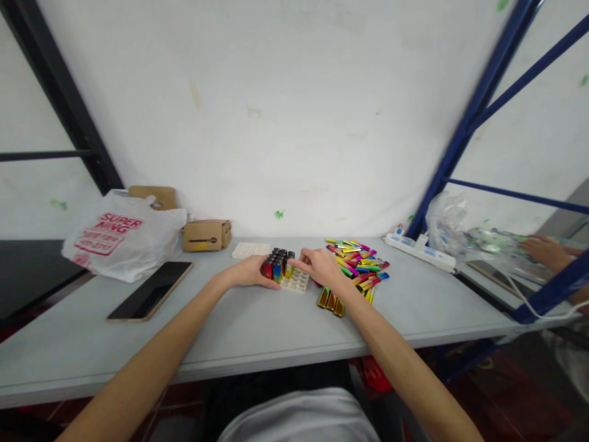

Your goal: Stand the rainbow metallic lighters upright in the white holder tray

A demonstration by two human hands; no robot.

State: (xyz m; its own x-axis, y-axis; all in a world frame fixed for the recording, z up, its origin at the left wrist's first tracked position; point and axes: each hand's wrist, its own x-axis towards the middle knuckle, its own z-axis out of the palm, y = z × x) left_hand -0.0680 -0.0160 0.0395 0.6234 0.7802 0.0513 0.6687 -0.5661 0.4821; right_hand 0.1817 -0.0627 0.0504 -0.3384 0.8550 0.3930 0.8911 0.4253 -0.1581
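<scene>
A cream tray with holes (297, 281) lies on the table, its left part filled with upright, shiny lighters (277, 264) with black tops. My left hand (251, 271) is wrapped round the tray's left end, thumb along the front beside the red and blue lighters. From the right, my right hand (319, 265) reaches over the tray, index finger stretched to a yellow lighter (289, 271) at the edge of the filled part; its thumb is hidden. Several open holes show below this hand. Right of it spreads a loose pile of metallic coloured lighters (363, 267), with golden ones (330, 301) nearest me.
Behind the tray lies another white tray (251, 250). Leftward are a cardboard box (207, 236), a white plastic bag (124, 233) and a dark tablet (151, 291). A power strip (421, 252) and blue frame post (460, 141) stand right; beyond them another person's hand (547, 253) shows.
</scene>
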